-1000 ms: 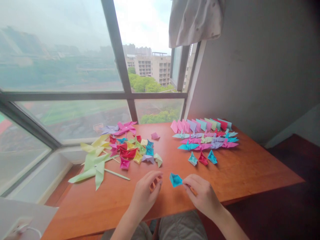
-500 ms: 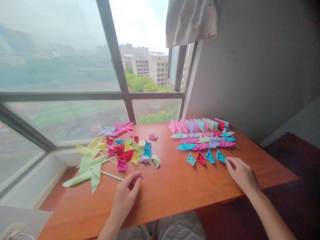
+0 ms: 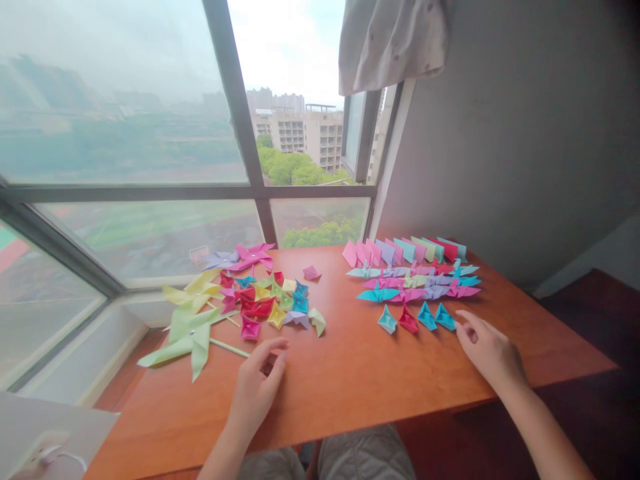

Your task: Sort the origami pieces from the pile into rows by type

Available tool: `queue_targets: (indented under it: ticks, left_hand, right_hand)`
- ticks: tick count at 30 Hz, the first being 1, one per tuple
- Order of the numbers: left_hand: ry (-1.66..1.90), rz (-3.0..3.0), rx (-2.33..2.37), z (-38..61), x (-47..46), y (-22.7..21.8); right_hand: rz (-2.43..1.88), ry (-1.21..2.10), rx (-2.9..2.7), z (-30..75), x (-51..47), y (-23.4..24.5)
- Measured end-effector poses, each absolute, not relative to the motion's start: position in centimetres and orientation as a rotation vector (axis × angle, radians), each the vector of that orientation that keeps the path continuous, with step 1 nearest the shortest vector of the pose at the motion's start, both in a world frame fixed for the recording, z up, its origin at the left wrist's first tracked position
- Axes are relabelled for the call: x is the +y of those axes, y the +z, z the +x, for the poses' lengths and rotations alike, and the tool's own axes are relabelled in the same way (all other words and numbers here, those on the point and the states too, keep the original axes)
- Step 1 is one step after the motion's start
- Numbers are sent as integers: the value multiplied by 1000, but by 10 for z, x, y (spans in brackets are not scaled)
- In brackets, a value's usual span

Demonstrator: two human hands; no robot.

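Here, rightmost blue boat [image 3: 445, 317] beside right hand [image 3: 493, 350], well apart from left hand [image 3: 257, 377].

Bright daylight comes through the big, grey-framed glass window [image 3: 125, 193] on the far left. The plain grey wall [image 3: 500, 147] on the right is dim. Everything looks a bit hazy.

On tbl [image 3: 345, 393]: pinwheels [image 3: 195, 338] L; R, 4 boats [image 3: 427, 317] w/ cranes [image 3: 411, 293] behind.

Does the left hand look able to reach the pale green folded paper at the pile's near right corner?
Probably yes: the left hand appears empty, and bare tabletop lies between it and the folded paper.
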State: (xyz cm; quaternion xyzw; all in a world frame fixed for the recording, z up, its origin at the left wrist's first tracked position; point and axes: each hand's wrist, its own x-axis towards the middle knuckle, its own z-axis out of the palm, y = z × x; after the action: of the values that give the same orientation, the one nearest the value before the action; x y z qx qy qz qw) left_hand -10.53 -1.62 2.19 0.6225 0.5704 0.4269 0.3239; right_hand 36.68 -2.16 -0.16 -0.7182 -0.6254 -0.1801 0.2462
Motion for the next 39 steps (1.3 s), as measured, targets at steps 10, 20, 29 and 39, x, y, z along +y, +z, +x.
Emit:
queue_targets:
  ticks: [10,20,29,39]
  left_hand:
    - [933,2032,2260,-135,6,48]
    - [466,2213,2383,-132,4,53]
    - [748,2183,2423,-144,0,50]
    - [1058,2270,1443,-98,-15,36]
  right_hand:
    - [-1817,-441,-1715,328,-25,11]
    - [-1697,-395,-1799,311,-25,12]
    - [-1651,-332,-1860,300,-31,10]
    - [-1406,164,-1939,226,-43,25]
